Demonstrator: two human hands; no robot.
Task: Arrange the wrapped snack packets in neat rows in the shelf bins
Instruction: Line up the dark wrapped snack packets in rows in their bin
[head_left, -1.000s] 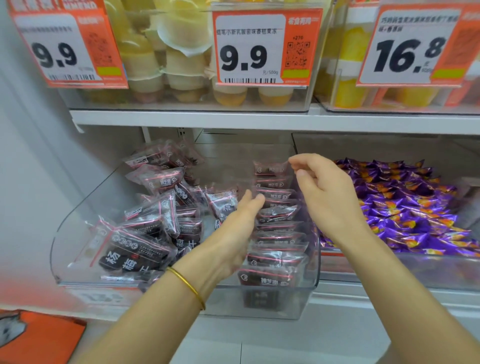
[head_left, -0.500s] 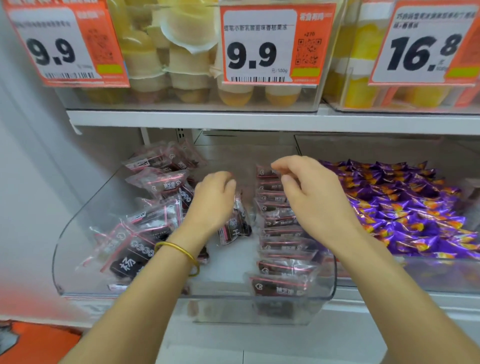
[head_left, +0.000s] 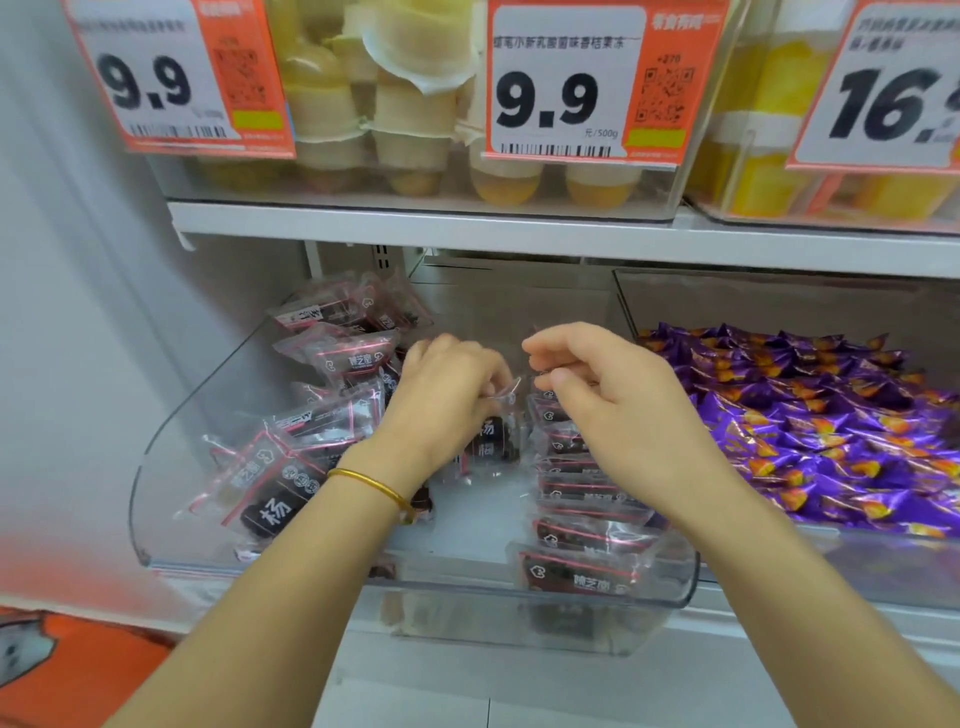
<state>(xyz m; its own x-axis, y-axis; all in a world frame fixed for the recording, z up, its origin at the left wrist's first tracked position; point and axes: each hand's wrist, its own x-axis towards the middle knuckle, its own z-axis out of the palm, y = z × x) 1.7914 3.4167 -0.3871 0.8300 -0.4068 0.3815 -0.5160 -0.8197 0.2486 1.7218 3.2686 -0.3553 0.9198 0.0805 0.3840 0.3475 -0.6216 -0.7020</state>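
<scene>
The left hand's (head_left: 447, 400) grip pinches one dark packet (head_left: 493, 439) in the clear bin's (head_left: 166, 467) middle. At its 3 o'clock the right hand (head_left: 618, 415) curls above the packet row (head_left: 587, 525); whether that grip holds anything I cannot tell.

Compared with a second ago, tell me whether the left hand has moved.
Yes. The left hand has pulled leftward off the neat row of packets in the clear bin and now pinches a loose packet.

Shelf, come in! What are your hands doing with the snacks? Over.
Left hand pinches one dark packet by its top edge. Right hand curled over the neat row, grip unclear. Loose pile fills the left of the bin.
</scene>
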